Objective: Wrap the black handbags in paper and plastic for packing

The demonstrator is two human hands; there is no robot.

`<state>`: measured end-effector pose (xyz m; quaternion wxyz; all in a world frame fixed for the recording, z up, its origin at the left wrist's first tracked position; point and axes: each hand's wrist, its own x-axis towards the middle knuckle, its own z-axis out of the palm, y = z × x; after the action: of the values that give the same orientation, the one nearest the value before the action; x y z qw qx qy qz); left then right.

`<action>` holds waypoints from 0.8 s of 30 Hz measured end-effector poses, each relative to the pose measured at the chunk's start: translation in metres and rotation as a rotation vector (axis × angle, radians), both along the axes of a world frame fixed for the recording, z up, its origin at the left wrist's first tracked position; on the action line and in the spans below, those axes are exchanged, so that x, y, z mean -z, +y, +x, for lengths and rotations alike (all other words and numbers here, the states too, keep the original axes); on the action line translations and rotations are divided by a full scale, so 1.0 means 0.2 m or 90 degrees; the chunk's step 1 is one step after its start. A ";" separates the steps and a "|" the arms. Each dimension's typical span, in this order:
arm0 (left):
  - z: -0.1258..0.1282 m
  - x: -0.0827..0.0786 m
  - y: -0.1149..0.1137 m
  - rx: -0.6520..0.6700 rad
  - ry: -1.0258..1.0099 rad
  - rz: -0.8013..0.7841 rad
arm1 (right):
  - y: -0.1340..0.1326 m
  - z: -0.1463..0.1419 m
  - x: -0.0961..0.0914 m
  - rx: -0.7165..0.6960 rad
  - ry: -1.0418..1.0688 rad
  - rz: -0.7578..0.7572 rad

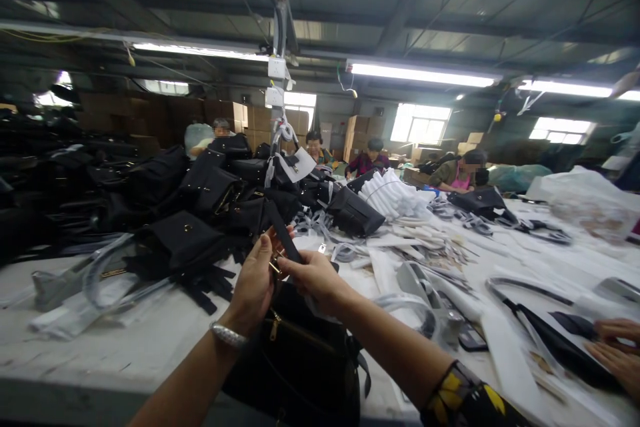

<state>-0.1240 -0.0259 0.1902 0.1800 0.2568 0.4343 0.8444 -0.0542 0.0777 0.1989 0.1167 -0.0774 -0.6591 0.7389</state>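
Note:
A black handbag (300, 360) with a gold zip pull stands on the white table (115, 347) right in front of me. A black strap (284, 235) rises from it, with a gold buckle or clasp at its lower end. My left hand (256, 280), a silver bracelet at the wrist, is closed around the strap's buckle end. My right hand (313, 275) pinches the same strap from the right, fingers pressed together. Both hands meet just above the bag's top edge.
A heap of black handbags (200, 200) covers the table's left and middle. White wrapped straps and paper (395, 195) lie spread to the right. Another person's hands (617, 347) rest at the right edge by a black strap. Several people sit at the far side.

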 end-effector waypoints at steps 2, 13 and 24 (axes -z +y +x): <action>-0.03 -0.02 -0.06 -0.002 0.134 -0.086 | 0.05 0.00 -0.04 0.006 -0.013 0.007; -0.20 -0.03 -0.24 0.045 0.298 -0.300 | 0.14 0.06 -0.08 -0.009 0.025 0.118; -0.21 0.20 -0.20 0.098 0.104 -0.155 | 0.21 0.21 0.25 -0.058 -0.096 0.060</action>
<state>-0.1660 -0.0656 0.1494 0.2380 0.3334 0.5254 0.7457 -0.0131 0.1199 0.1482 0.0364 -0.0970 -0.7027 0.7039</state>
